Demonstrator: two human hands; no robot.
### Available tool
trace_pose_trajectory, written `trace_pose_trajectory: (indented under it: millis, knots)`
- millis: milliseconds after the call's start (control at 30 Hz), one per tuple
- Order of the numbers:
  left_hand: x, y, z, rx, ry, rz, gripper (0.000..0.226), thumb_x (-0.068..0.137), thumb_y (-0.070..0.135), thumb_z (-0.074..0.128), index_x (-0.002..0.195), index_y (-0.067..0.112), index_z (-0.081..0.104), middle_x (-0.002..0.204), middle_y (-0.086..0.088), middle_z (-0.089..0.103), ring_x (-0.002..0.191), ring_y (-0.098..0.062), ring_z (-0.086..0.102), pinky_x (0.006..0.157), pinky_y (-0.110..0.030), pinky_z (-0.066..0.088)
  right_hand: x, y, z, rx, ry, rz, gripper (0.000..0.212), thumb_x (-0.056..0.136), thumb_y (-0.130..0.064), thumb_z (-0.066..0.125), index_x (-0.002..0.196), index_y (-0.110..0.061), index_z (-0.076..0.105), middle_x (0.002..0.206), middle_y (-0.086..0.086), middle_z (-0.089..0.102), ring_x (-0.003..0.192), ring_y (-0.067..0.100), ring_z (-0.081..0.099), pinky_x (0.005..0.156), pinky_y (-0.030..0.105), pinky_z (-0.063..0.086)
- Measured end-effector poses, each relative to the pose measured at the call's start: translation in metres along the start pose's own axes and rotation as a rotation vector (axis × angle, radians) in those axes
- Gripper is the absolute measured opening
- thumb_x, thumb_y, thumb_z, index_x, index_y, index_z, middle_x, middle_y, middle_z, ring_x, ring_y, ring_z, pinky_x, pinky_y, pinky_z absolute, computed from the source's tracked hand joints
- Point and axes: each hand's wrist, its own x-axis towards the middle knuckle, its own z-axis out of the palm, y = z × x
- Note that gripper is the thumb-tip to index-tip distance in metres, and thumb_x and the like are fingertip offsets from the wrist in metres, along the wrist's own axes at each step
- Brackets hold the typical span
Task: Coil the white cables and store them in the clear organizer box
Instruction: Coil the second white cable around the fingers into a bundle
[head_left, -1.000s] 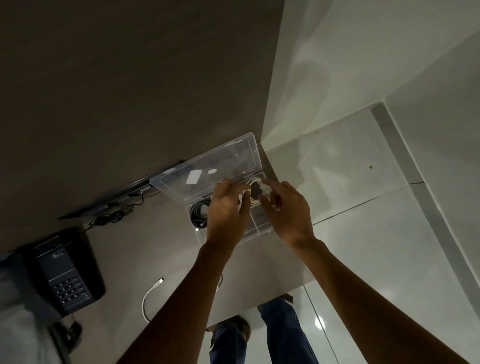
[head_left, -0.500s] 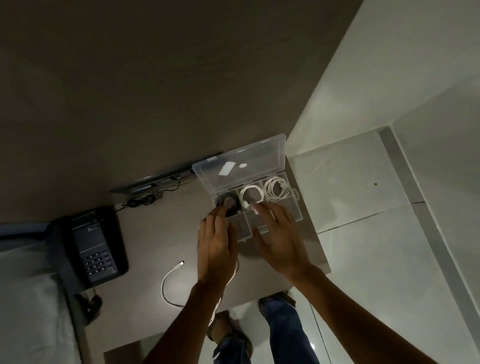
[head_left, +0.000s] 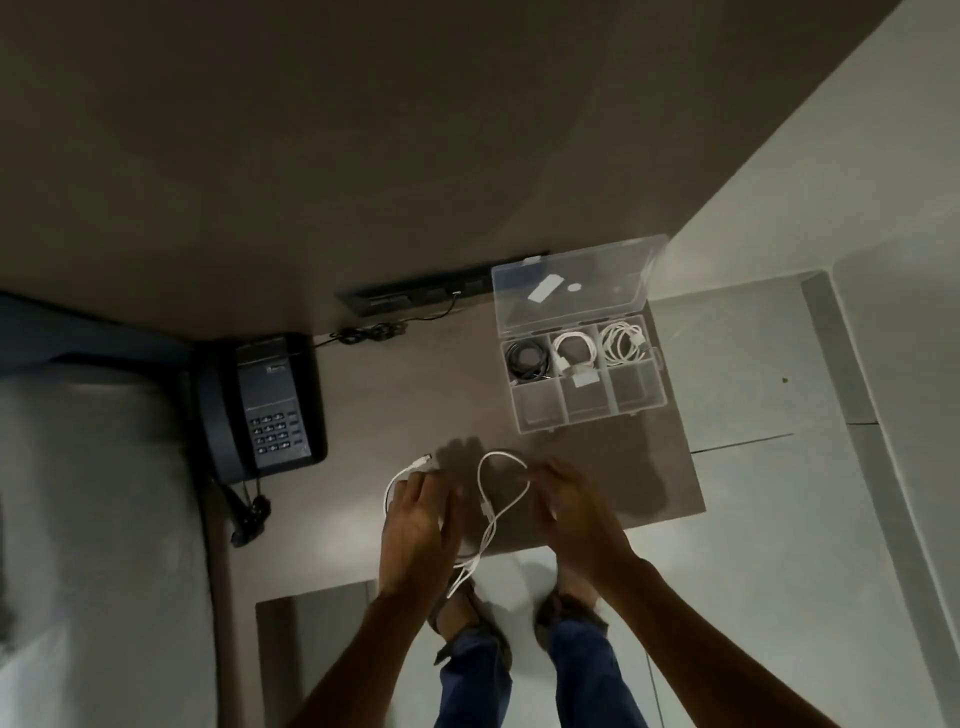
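1. The loose white cable (head_left: 498, 499) lies on the table (head_left: 395, 395), nearer the person than the clear organizer box (head_left: 584, 371)
2. Left hand (head_left: 415, 525) rests on it, grip unclear
3. Right hand (head_left: 574, 512) hovers beside its loop, fingers relaxed

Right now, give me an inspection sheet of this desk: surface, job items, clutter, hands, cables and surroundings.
Surface: brown desk top, dimly lit.
Job's things: clear plastic organizer box, lid open; far row holds a black coiled cable and two white coiled cables; a white plug lies over a divider; near row otherwise looks unfilled.
Clutter: dark desk telephone.
Grippers: left hand and right hand at the loose cable; grip unclear.
Cables: loose white cable, partly looped, tail hanging off the desk edge.
Surroundings: pale tiled floor, wall socket strip.
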Motion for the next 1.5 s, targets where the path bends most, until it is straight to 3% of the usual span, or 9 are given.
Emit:
trace_pose_trajectory:
  millis: [400,567,700,833,933,1033,1167,1367,1500]
  knots:
    - [-0.039,-0.017,0.033,-0.127,-0.068,-0.329,0.014,0.107,0.021,0.055,0.112,0.014,0.065,0.100,0.003,0.061,0.098,-0.025,0.064,0.074,-0.030,0.055,0.002,-0.009,0.044,-0.082,-0.224,-0.090,0.039,0.102,-0.012,0.066,0.140,-0.010,0.061,0.143,0.011,0.060,0.120,0.021,0.065,0.101,0.019,0.044]
    - [-0.044,-0.021,0.039,-0.117,-0.153,-0.320,0.019,0.107,0.021,0.055,0.119,0.013,0.067,0.121,-0.009,0.067,0.110,-0.023,0.060,0.086,-0.027,0.053,0.021,-0.024,0.051,-0.107,-0.148,-0.036,0.039,0.104,-0.020,0.065,0.140,-0.005,0.057,0.135,0.017,0.064,0.117,0.027,0.068,0.098,0.034,0.060]
    - [-0.043,-0.020,0.039,-0.104,-0.195,-0.308,0.020,0.105,0.021,0.058,0.121,0.015,0.068,0.128,-0.010,0.066,0.117,-0.028,0.061,0.101,-0.047,0.053,0.025,-0.028,0.056,-0.176,-0.210,0.084,0.057,0.103,-0.023,0.068,0.149,-0.006,0.040,0.128,0.018,0.064,0.112,0.027,0.071,0.091,0.032,0.063]
    - [-0.043,-0.019,0.037,-0.104,-0.221,-0.322,0.022,0.100,0.020,0.066,0.120,0.027,0.069,0.132,-0.001,0.065,0.128,-0.026,0.055,0.112,-0.046,0.039,0.025,-0.033,0.059,-0.044,-0.149,0.176,0.040,0.101,-0.013,0.070,0.134,-0.005,0.049,0.109,0.012,0.067,0.096,0.019,0.071,0.081,0.023,0.060]
    - [-0.040,-0.014,0.031,-0.072,-0.204,-0.317,0.027,0.096,0.011,0.068,0.117,0.029,0.070,0.129,0.002,0.068,0.125,-0.025,0.057,0.102,-0.034,0.029,0.022,-0.036,0.062,-0.024,-0.148,0.198,0.041,0.095,-0.011,0.075,0.127,-0.005,0.050,0.101,0.006,0.063,0.090,0.015,0.065,0.076,0.020,0.055]
    - [-0.033,-0.009,0.021,-0.178,-0.183,-0.308,0.031,0.097,0.003,0.067,0.121,0.022,0.072,0.124,-0.003,0.073,0.117,-0.026,0.066,0.100,-0.036,0.045,0.018,-0.039,0.057,0.093,-0.119,0.184,0.043,0.088,-0.014,0.083,0.118,-0.004,0.055,0.093,-0.001,0.057,0.082,0.013,0.059,0.069,0.011,0.045]
    - [-0.023,0.011,-0.009,-0.519,-0.367,-0.334,0.038,0.101,0.001,0.062,0.131,0.025,0.059,0.118,0.003,0.071,0.107,-0.011,0.068,0.088,-0.008,0.055,0.012,-0.051,0.039,0.343,-0.102,0.192,0.056,0.082,-0.014,0.085,0.127,-0.015,0.051,0.101,0.001,0.070,0.086,0.012,0.074,0.076,0.024,0.064]
    - [-0.020,0.055,-0.067,-0.725,-0.385,-0.376,0.019,0.105,0.000,0.053,0.120,0.002,0.065,0.104,-0.027,0.075,0.098,-0.041,0.076,0.091,-0.047,0.064,0.000,-0.093,-0.018,0.528,0.050,0.103,0.050,0.086,-0.017,0.080,0.119,-0.036,0.049,0.099,-0.002,0.074,0.088,0.012,0.077,0.073,0.023,0.064]
    - [-0.024,0.094,-0.125,-0.548,-0.240,-0.211,0.018,0.103,0.012,0.061,0.110,0.025,0.072,0.085,0.000,0.078,0.073,-0.010,0.075,0.069,-0.023,0.060,-0.015,-0.136,-0.074,0.457,0.029,0.000,0.048,0.095,-0.028,0.076,0.138,-0.027,0.055,0.110,0.001,0.072,0.099,0.012,0.075,0.084,0.030,0.065]
